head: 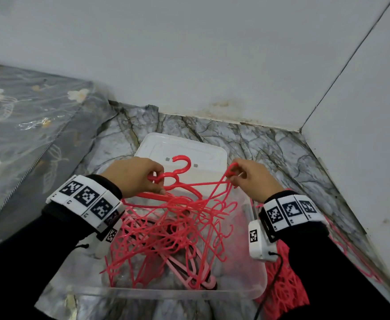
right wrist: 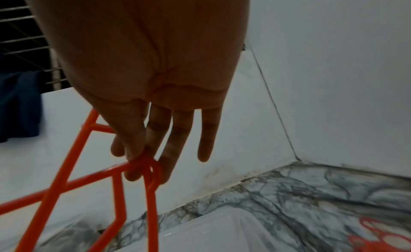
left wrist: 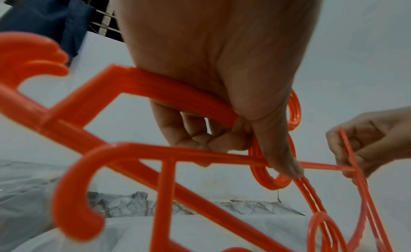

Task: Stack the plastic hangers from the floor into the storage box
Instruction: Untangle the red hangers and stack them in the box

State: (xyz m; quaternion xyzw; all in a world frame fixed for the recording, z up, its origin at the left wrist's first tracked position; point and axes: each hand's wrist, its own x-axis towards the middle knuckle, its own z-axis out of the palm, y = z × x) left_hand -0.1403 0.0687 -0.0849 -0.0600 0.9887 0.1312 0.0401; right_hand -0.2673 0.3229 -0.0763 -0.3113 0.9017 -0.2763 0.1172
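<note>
A tangled bunch of red plastic hangers [head: 178, 218] hangs over a clear storage box [head: 166, 293] on the marble floor. My left hand [head: 141, 176] grips several hanger necks and arms near their hooks [left wrist: 184, 101], fingers curled round them. My right hand [head: 247, 176] pinches the end loop of a hanger [right wrist: 146, 167] between thumb and fingers, the other fingers straight. Pale pink hangers [head: 189, 271] lie in the bottom of the box. More red hangers [head: 284, 282] lie on the floor to the right of the box.
The box lid [head: 182, 153] lies on the floor behind the box. A floral mattress in plastic [head: 27, 125] runs along the left. White walls [head: 212, 54] meet in a corner at the back right, close to the box.
</note>
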